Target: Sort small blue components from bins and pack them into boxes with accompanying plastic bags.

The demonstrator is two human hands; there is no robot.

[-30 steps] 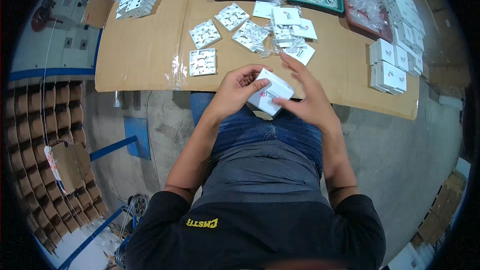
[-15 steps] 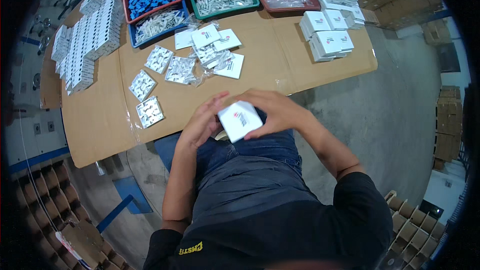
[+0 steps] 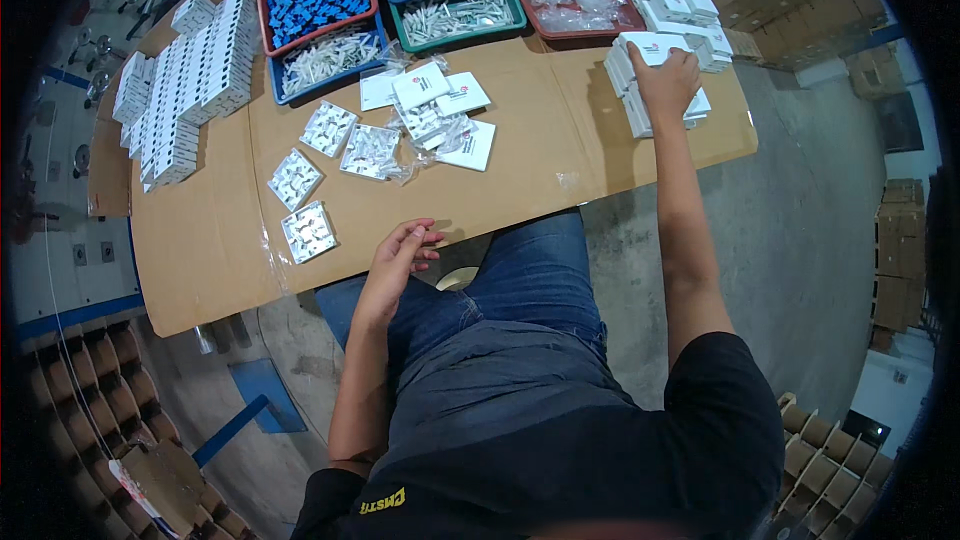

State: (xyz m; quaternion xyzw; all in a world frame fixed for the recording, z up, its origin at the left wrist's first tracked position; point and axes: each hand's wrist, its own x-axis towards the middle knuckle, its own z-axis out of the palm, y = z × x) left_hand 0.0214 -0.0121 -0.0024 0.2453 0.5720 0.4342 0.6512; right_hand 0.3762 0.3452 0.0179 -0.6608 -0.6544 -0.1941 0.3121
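At the stacks on the far right of the table, my right hand [image 3: 668, 82] grips a white square box-like piece [image 3: 654, 44] with a small printed mark. More white square pieces [image 3: 637, 118] are stacked right under and beside it. My left hand [image 3: 398, 268] is empty over my lap by the table's near edge, its fingers loosely bent and apart. Left of it lie several square white pieces [image 3: 309, 232] with their hollow insides up. Beyond these, a loose heap of white plates [image 3: 467, 145] is mixed with clear plastic bags [image 3: 405, 172].
Brown cardboard [image 3: 520, 130] covers the table. Along the back stand a red tray [image 3: 262, 0] of blue parts, blue and green trays [image 3: 520, 20] of whitish plugs or screws, and a red tray [image 3: 640, 22] of clear bags. White blocks [image 3: 205, 70] stand in rows at the left.
My right hand has carried the white square piece from above my lap to the stacks at the far right. My left hand has let go of it and stays near the table edge.
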